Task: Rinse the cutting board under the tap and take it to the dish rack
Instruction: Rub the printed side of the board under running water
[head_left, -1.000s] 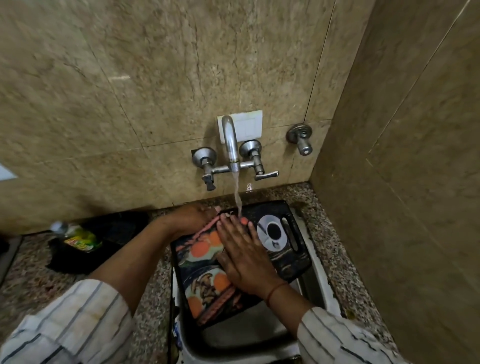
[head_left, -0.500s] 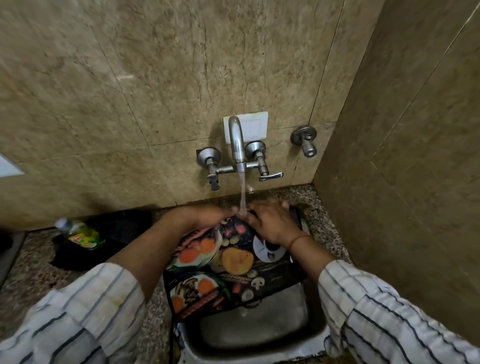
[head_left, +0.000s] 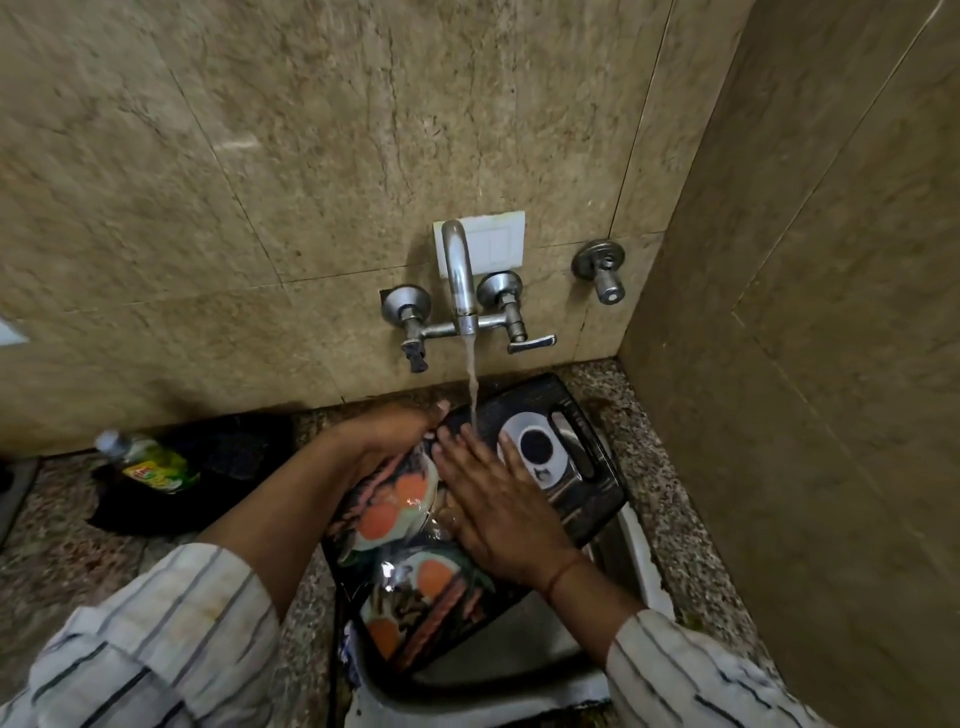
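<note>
Running from the tap (head_left: 459, 275), a thin stream of water (head_left: 472, 387) lands on the far end of the cutting board (head_left: 571, 486), just beside your right fingertips. You have the board lying slantwise across the sink (head_left: 524, 670), its handle slot (head_left: 571, 444) pointing toward the corner where the two tiled walls meet, its near end over the basin. Your left hand (head_left: 389, 434) curls over the board's far left edge, fingers closed on it and gripping. Your right hand (head_left: 493, 499) lies flat on the printed face, fingers (head_left: 457, 452) spread and straight, holding nothing. A red thread (head_left: 563, 571) circles your right wrist.

Around you, the speckled stone bench (head_left: 62, 551) runs left of the sink. On it a black tray (head_left: 228, 467) sits against the wall, and a bottle of green dish liquid (head_left: 150, 465) lies tilted in it. Behind the spout a white switch plate (head_left: 498, 241) is fixed to the wall, and a separate valve (head_left: 602, 270) sticks out further right. The brown side wall (head_left: 805, 364) stands close on the right, beside the board's handle end. The sink's basin shows bare steel near you.
</note>
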